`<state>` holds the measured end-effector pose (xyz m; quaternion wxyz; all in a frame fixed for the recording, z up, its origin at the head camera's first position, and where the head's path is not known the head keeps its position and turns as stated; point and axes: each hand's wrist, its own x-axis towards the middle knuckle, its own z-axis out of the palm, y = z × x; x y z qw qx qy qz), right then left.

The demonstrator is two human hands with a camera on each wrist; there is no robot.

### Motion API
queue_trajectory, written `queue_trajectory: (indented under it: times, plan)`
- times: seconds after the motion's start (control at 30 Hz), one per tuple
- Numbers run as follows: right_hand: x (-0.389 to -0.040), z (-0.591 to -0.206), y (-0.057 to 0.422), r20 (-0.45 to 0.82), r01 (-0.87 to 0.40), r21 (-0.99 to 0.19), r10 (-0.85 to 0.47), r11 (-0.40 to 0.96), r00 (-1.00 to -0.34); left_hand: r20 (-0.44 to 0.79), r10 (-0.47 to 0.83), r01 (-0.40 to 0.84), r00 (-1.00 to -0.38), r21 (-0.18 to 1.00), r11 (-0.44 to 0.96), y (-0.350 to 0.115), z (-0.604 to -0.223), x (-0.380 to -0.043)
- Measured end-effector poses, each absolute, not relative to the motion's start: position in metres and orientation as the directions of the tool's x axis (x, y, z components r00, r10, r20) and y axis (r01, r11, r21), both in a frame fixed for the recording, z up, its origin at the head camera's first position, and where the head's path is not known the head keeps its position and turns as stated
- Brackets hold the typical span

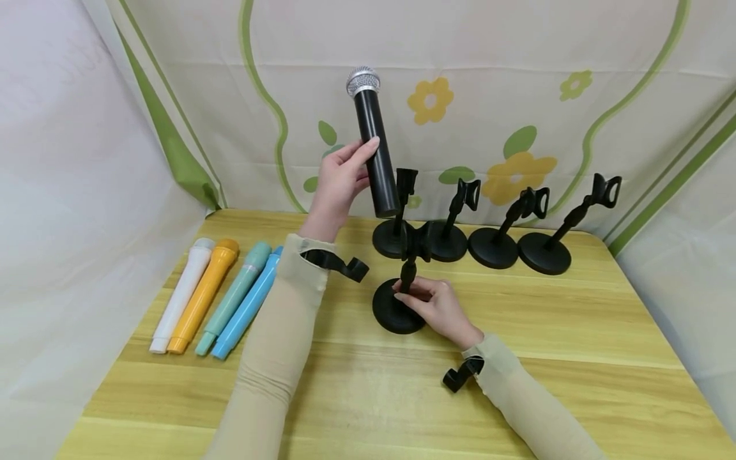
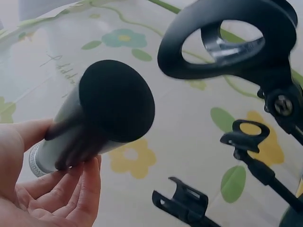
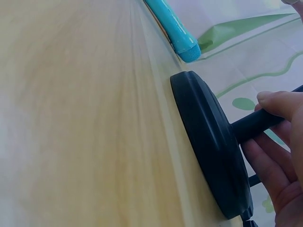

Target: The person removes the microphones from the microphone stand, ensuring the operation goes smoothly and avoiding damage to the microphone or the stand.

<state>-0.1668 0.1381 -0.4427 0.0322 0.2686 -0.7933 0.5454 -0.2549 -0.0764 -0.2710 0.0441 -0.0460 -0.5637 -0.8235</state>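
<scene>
My left hand (image 1: 340,182) grips a black microphone (image 1: 375,150) with a silver mesh head, held up nearly upright with the head on top. In the left wrist view the flat lower end of the microphone (image 2: 117,100) faces the camera, beside the ring-shaped clip (image 2: 227,35) of a stand. My right hand (image 1: 439,310) pinches the stem of a black tabletop microphone stand (image 1: 397,313) low down, just above its round base. The microphone's lower end is above this stand's clip in the head view. The right wrist view shows the thumb and fingers around the stem (image 3: 255,125).
Several more black microphone stands (image 1: 545,253) line the back of the wooden table (image 1: 517,396). At the left lie a white microphone (image 1: 183,294), an orange one (image 1: 202,297), a green one (image 1: 234,297) and a blue one (image 1: 247,306). A flowered cloth (image 1: 500,51) hangs behind.
</scene>
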Motion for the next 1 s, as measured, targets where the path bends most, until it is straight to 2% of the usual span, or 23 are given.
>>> queue_trajectory:
  times: [0.43,0.7,1.0]
  plan:
    - [-0.168,-0.444,0.137,0.363,-0.475,-0.847,-0.393,0.239,-0.845,0.083,-0.090,0.104,-0.993,0.958,-0.268,-0.100,-0.293,-0.253]
    - [-0.168,-0.444,0.138,0.371,-0.485,-0.844,-0.403,0.229,-0.836,0.069,-0.092,0.092,-0.993,0.956,-0.278,-0.118,-0.314,-0.248]
    - [-0.168,-0.443,0.138,0.407,-0.519,-0.826,-0.406,0.220,-0.818,0.031,-0.116,0.046,-0.993,0.990,-0.131,-0.142,-0.340,-0.234]
